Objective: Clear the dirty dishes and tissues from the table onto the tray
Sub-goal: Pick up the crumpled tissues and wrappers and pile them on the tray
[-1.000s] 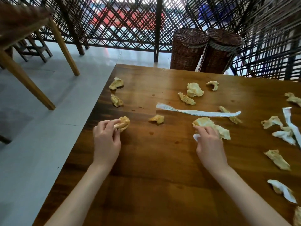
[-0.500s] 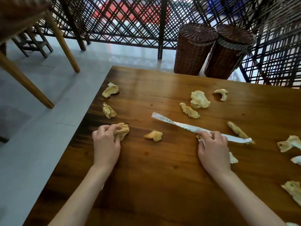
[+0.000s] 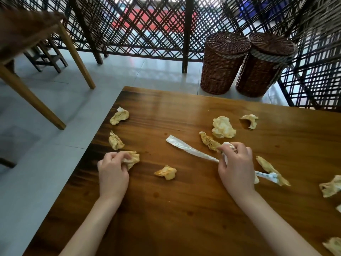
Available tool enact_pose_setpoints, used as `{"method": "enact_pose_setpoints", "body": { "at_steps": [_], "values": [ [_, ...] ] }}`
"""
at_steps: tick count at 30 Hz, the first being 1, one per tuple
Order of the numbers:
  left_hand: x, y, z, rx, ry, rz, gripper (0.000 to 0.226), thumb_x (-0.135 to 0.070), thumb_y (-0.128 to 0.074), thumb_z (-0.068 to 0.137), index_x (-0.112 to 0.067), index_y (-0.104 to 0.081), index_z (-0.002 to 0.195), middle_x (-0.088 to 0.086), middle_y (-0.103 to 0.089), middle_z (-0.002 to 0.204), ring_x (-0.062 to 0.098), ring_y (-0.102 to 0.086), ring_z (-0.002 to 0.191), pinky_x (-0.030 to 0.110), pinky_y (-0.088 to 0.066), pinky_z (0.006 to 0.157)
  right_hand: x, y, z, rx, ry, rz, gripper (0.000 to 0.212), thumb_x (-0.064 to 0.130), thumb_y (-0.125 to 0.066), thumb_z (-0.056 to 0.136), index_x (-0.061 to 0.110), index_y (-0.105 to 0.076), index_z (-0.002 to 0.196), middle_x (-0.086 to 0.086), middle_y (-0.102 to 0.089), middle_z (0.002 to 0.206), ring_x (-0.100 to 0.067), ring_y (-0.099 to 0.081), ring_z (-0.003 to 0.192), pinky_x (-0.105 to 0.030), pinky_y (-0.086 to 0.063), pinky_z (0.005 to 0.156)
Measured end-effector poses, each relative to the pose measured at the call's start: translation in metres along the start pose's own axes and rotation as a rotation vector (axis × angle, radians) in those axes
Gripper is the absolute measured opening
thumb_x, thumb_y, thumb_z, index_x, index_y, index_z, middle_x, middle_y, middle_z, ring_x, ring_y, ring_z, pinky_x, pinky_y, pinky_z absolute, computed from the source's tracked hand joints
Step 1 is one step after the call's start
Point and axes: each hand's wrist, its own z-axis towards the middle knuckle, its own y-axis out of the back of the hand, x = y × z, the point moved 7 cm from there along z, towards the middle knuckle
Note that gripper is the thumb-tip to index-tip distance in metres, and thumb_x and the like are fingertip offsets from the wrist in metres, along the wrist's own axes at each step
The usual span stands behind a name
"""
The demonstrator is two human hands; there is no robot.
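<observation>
Several crumpled yellow-stained tissues lie on the brown wooden table (image 3: pixel 184 209). My left hand (image 3: pixel 112 172) pinches one crumpled tissue (image 3: pixel 132 158) near the table's left edge. My right hand (image 3: pixel 235 165) is closed on a white wad, its fingertips touching another tissue (image 3: pixel 209 141); a long white paper strip (image 3: pixel 186 147) runs under that hand. Loose tissues lie between my hands (image 3: pixel 166 172), at the left edge (image 3: pixel 115 142), farther back (image 3: pixel 119 116), and beyond my right hand (image 3: pixel 223 127). No tray or dishes are in view.
More tissues lie at the right: a small one (image 3: pixel 250 120), a long one (image 3: pixel 271 169), one at the edge (image 3: pixel 330 186). Two lidded wicker baskets (image 3: pixel 223 61) (image 3: pixel 262 65) stand on the floor behind the table. A wooden table leg (image 3: pixel 77 58) and lattice screen are at the back left.
My right hand has moved forward from the tissue near the strip's middle, gathering paper, and now reaches the tissue beyond the strip. The left hand stays on its tissue. The view has shifted left.
</observation>
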Motion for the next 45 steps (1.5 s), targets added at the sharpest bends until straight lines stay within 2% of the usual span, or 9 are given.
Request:
{"method": "enact_pose_setpoints", "body": {
  "at_steps": [8, 12, 17, 22, 26, 31, 37, 42, 45],
  "values": [
    [-0.03, 0.015, 0.021, -0.071, -0.127, -0.099, 0.025, 0.003, -0.061, 0.084, -0.015, -0.069, 0.101, 0.005, -0.057, 0.11, 0.02, -0.051, 0.106, 0.022, -0.04, 0.085, 0.003, -0.03, 0.055, 0.026, 0.004, 0.007, 0.029, 0.0, -0.061, 0.082, 0.012, -0.065, 0.109, -0.017, -0.057, 0.107, -0.033, -0.047, 0.101, -0.028, -0.039, 0.071],
    [-0.03, 0.019, 0.043, -0.092, -0.145, -0.093, 0.028, 0.003, -0.062, 0.084, -0.014, -0.067, 0.105, 0.007, -0.057, 0.112, 0.022, -0.052, 0.106, 0.022, -0.039, 0.085, 0.004, -0.05, 0.07, 0.086, -0.007, -0.072, 0.037, 0.026, -0.061, 0.087, 0.02, -0.059, 0.123, -0.015, -0.052, 0.125, -0.034, -0.04, 0.114, -0.044, -0.042, 0.089],
    [-0.021, 0.003, 0.066, -0.006, -0.132, -0.027, 0.053, -0.012, -0.07, 0.081, -0.018, -0.051, 0.13, 0.006, -0.058, 0.114, 0.024, -0.049, 0.106, 0.027, -0.035, 0.089, -0.013, -0.078, 0.07, 0.316, -0.177, -0.22, 0.059, 0.053, -0.055, 0.084, 0.036, -0.04, 0.137, -0.013, -0.029, 0.147, -0.037, -0.018, 0.136, -0.053, -0.03, 0.102],
    [-0.009, -0.015, 0.075, 0.034, -0.086, 0.028, 0.037, -0.028, -0.067, 0.085, -0.023, -0.062, 0.121, 0.011, -0.049, 0.132, 0.029, -0.037, 0.126, 0.039, -0.035, 0.101, -0.003, -0.077, 0.071, 0.189, -0.067, -0.143, 0.031, 0.028, -0.057, 0.089, 0.02, -0.061, 0.118, -0.019, -0.054, 0.119, -0.037, -0.042, 0.114, -0.044, -0.042, 0.09],
    [-0.005, -0.022, 0.077, 0.026, -0.128, -0.006, 0.029, -0.018, -0.063, 0.088, -0.019, -0.064, 0.117, 0.009, -0.058, 0.116, 0.024, -0.045, 0.112, 0.027, -0.037, 0.088, -0.001, -0.079, 0.075, 0.176, -0.056, -0.093, 0.026, 0.015, -0.056, 0.09, 0.018, -0.062, 0.114, -0.017, -0.057, 0.108, -0.034, -0.049, 0.099, -0.034, -0.042, 0.078],
    [-0.012, -0.015, 0.083, -0.025, -0.179, -0.076, 0.028, -0.007, -0.061, 0.088, -0.014, -0.064, 0.115, 0.009, -0.06, 0.112, 0.023, -0.049, 0.105, 0.025, -0.04, 0.086, 0.0, -0.069, 0.069, 0.071, -0.068, -0.035, 0.02, 0.007, -0.059, 0.086, 0.014, -0.065, 0.103, -0.016, -0.06, 0.098, -0.031, -0.052, 0.089, -0.028, -0.038, 0.069],
    [-0.024, -0.01, 0.116, -0.044, -0.279, -0.095, 0.031, -0.005, -0.063, 0.086, -0.015, -0.064, 0.116, 0.013, -0.055, 0.121, 0.029, -0.047, 0.112, 0.04, -0.046, 0.094, 0.016, -0.057, 0.066, -0.015, -0.023, -0.064, 0.022, 0.003, -0.066, 0.081, 0.012, -0.067, 0.1, -0.017, -0.063, 0.098, -0.031, -0.055, 0.087, -0.028, -0.041, 0.067],
    [-0.012, -0.035, 0.142, 0.13, -0.236, 0.039, 0.031, -0.033, -0.06, 0.089, -0.027, -0.059, 0.119, 0.017, -0.036, 0.145, 0.037, -0.027, 0.135, 0.051, -0.027, 0.109, 0.027, -0.054, 0.063, -0.014, -0.016, -0.05, 0.028, 0.003, -0.069, 0.079, 0.013, -0.067, 0.105, -0.016, -0.064, 0.099, -0.029, -0.056, 0.089, -0.026, -0.042, 0.068],
    [-0.009, -0.041, 0.148, 0.167, -0.217, 0.055, 0.032, -0.035, -0.06, 0.088, -0.026, -0.058, 0.119, 0.018, -0.042, 0.141, 0.038, -0.032, 0.132, 0.05, -0.031, 0.105, 0.022, -0.055, 0.059, 0.031, -0.049, -0.075, 0.043, 0.006, -0.07, 0.078, 0.013, -0.061, 0.119, -0.014, -0.064, 0.104, -0.03, -0.055, 0.095, -0.035, -0.049, 0.074]
  ]
}}
